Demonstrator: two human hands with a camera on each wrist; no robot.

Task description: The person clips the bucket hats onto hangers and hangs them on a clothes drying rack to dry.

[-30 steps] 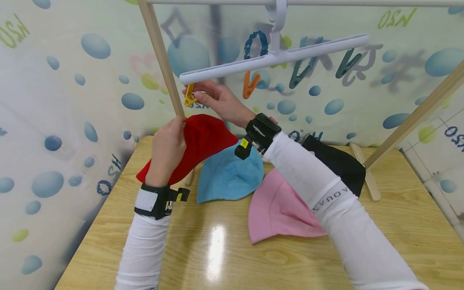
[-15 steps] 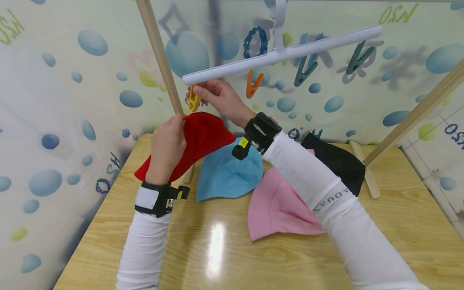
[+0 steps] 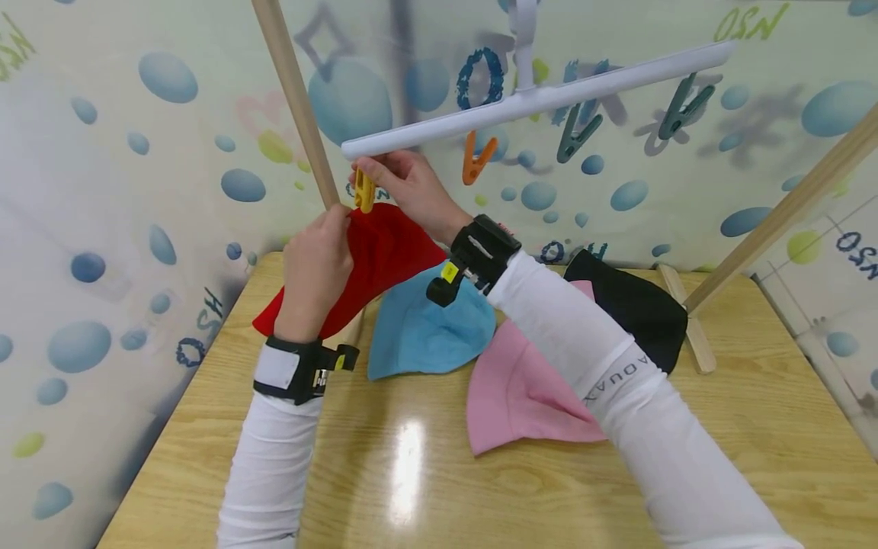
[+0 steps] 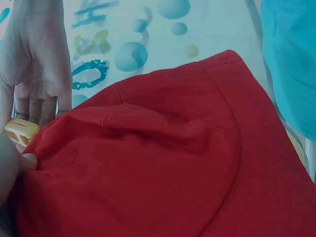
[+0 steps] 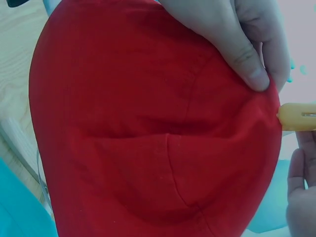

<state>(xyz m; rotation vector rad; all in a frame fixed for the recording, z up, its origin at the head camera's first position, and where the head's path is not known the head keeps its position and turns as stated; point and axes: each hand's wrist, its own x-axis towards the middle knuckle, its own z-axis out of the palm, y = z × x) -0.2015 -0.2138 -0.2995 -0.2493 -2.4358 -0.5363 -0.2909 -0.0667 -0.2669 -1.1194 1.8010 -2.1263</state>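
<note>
My left hand (image 3: 317, 268) pinches a red bucket hat (image 3: 384, 252) near its crown, the brim hanging down. In the left wrist view, the thumb presses on the red cloth (image 4: 148, 143). Above the hat my right hand (image 3: 418, 189) holds a yellow clothespin (image 3: 364, 191) under the left end of a white hanger (image 3: 439, 128). The right wrist view shows the clothespin (image 5: 298, 117) right by the hat's edge; whether it bites the cloth I cannot tell. An orange clothespin (image 3: 477, 158) and two dark green ones hang farther right along the hanger.
On the wooden table (image 3: 494, 503) lie a light blue hat (image 3: 428, 324), a pink hat (image 3: 517, 396) and a black hat (image 3: 631, 305). Wooden posts stand at the left (image 3: 295, 99) and right (image 3: 782, 217), before a patterned wall.
The hanger's right end has risen and shifted right. The yellow clothespin has turned in my right hand and now points downward. My left hand and the red hat have moved up slightly.
</note>
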